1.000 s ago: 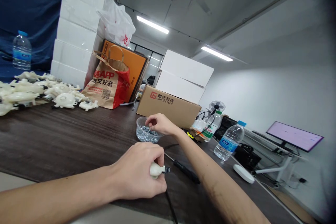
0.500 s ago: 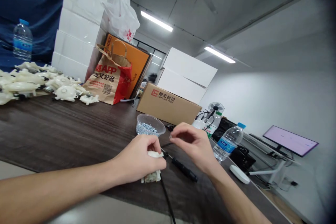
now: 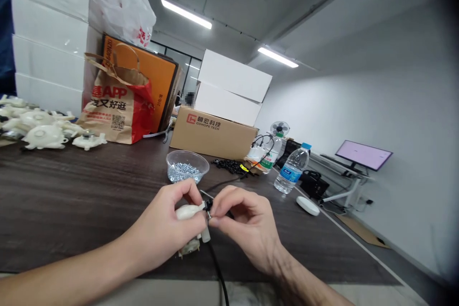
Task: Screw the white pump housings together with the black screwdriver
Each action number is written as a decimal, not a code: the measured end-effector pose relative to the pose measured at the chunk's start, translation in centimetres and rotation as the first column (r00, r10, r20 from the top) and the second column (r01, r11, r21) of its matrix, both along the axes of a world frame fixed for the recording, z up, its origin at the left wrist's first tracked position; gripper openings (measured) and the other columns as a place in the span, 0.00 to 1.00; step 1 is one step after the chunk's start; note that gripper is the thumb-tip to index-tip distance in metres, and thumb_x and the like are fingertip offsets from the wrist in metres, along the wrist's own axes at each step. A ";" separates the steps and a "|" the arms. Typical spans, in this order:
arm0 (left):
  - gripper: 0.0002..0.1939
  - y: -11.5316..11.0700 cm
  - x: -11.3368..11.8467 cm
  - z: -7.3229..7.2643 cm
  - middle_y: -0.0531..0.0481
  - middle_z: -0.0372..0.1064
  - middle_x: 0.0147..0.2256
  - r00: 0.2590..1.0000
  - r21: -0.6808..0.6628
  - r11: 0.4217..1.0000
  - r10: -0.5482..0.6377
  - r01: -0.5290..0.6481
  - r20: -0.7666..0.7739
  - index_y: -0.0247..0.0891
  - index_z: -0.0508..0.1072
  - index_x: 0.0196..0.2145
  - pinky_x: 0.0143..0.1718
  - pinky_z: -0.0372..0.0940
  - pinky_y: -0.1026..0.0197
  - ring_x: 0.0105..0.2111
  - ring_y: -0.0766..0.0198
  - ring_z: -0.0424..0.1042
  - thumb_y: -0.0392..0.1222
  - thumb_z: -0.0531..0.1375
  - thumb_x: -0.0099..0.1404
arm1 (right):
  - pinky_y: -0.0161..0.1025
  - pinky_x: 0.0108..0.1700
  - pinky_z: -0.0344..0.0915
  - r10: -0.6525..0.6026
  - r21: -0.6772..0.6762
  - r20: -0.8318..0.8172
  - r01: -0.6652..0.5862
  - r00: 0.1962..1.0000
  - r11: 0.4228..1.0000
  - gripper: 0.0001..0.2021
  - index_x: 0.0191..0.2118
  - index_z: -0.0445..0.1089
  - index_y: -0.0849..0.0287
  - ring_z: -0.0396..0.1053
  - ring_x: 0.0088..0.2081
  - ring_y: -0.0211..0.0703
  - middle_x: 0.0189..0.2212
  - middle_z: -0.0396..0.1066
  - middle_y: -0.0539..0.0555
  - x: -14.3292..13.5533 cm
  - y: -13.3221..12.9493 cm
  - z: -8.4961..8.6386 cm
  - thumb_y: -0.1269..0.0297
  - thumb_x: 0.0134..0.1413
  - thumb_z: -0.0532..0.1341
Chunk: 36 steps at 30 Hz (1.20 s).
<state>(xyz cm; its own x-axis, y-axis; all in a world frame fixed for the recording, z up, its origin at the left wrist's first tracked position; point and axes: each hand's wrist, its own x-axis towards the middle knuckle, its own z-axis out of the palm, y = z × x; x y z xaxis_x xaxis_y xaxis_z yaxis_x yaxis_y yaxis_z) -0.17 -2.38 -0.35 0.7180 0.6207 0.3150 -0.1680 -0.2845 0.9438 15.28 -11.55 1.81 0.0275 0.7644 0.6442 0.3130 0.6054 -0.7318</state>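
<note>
My left hand (image 3: 168, 224) is closed round a cream plastic housing (image 3: 188, 211), gripping it between thumb and fingers above the table. A small black piece (image 3: 207, 204) sits at the housing's right end. Pinched in the thumb and fingertips of my right hand (image 3: 247, 215) is a tiny silvery screw (image 3: 209, 216), held right at that black piece; whether it touches is too small to tell. Just behind the fingers shows a thin metal screwdriver shaft (image 3: 205, 194), its handle hidden by my right hand. A clear plastic bowl (image 3: 188, 154) of screws stands behind my hands.
Small black parts (image 3: 229, 166) lie beside the bowl. A black cable (image 3: 217, 267) runs under my hands. More cream housings (image 3: 46, 137) are heaped at left, near a paper bag (image 3: 118, 110). A cardboard box (image 3: 211, 136) and a water bottle (image 3: 292, 169) stand farther back.
My right hand has come in to the housing with the screw, from apart at the right. The view has turned right, and the screwdriver's handle is now covered.
</note>
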 end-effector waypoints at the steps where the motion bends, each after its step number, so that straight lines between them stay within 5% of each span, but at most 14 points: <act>1: 0.08 0.0 0.0 0.0 0.57 0.58 0.23 1.000 0.011 1.000 0.007 -0.007 -0.007 0.40 0.62 0.29 0.26 0.53 0.64 0.24 0.69 0.57 0.40 0.60 0.55 | 0.34 0.37 0.67 -0.003 0.003 -0.002 0.003 1.000 1.000 0.11 0.30 0.78 0.54 0.72 0.33 0.37 0.29 0.77 0.47 0.0 0.0 0.0 0.80 0.46 0.72; 20: 0.05 0.0 -0.2 -0.3 0.54 0.63 0.28 1.000 0.146 0.989 0.014 -0.014 0.001 0.40 0.61 0.31 0.33 0.56 0.61 0.31 0.64 0.62 0.39 0.57 0.62 | 0.35 0.36 0.69 -0.115 -0.059 -0.011 0.114 0.993 0.992 0.10 0.28 0.74 0.56 0.72 0.31 0.39 0.27 0.76 0.47 0.0 -0.2 -0.3 0.78 0.45 0.72; 27: 0.06 0.1 -0.4 -0.3 0.52 0.63 0.32 0.999 0.221 0.975 -0.011 0.003 0.033 0.39 0.61 0.30 0.33 0.57 0.60 0.32 0.63 0.62 0.39 0.57 0.62 | 0.32 0.38 0.69 -0.061 -0.078 -0.061 0.056 0.996 0.995 0.14 0.35 0.76 0.55 0.70 0.33 0.36 0.30 0.72 0.46 -0.3 -0.2 -0.2 0.78 0.44 0.73; 36: 0.04 -0.1 -1.0 -0.4 0.51 0.62 0.34 0.997 0.275 0.961 0.004 -0.023 0.072 0.40 0.61 0.31 0.34 0.56 0.59 0.35 0.60 0.64 0.38 0.56 0.59 | 0.35 0.39 0.69 -0.046 -0.140 0.151 0.067 0.987 0.988 0.15 0.44 0.80 0.54 0.70 0.33 0.37 0.34 0.74 0.49 0.3 -0.2 0.3 0.74 0.48 0.72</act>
<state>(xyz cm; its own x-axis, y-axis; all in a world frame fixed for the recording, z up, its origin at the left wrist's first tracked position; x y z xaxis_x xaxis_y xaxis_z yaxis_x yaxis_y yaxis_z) -1.13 -2.47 -0.75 0.6799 0.5121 0.5249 -0.2257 -0.5349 0.8142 15.60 -11.72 2.07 -0.0132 0.8493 0.5277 0.4541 0.4753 -0.7536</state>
